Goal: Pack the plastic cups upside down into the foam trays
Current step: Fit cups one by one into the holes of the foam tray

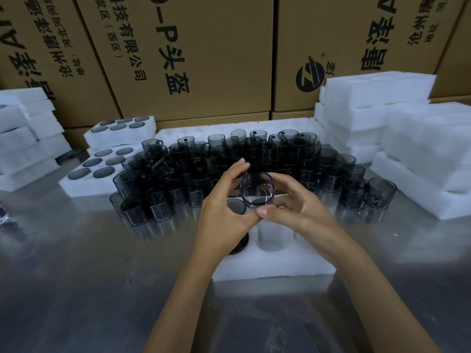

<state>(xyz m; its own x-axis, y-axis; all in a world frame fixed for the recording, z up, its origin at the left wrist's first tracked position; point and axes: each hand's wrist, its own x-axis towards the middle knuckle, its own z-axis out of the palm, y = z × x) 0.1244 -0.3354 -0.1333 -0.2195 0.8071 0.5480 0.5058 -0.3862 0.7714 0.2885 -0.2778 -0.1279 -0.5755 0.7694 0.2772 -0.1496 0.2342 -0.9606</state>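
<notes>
Smoky grey plastic, see-through, forms the cup (257, 190) that is held between two hands above a white foam tray (275, 261) on a steel table (89, 276). The cup is turned so its round open mouth faces the viewer. The left hand (224, 215) is curled round the cup's left side, with its fingertips (243, 163) laid over the top rim. The right hand (293, 205) is curled round the cup's right side, and its thumb (263, 212) is pressed under the cup, touching the left thumb. Just below the left fingers, a dark cup bottom (235, 205) is seen seated in one tray pocket; under the right thumb an unfilled pocket (274, 235) is seen. Beyond the fingertips, a large crowd of loose cups (229, 164) is spread across the table. Far to the left of the left hand, filled trays (112, 159) are stacked, and bare foam pieces (397, 128) are piled far to the right of the right hand. Printed cardboard boxes (204, 52) are stacked behind everything.
</notes>
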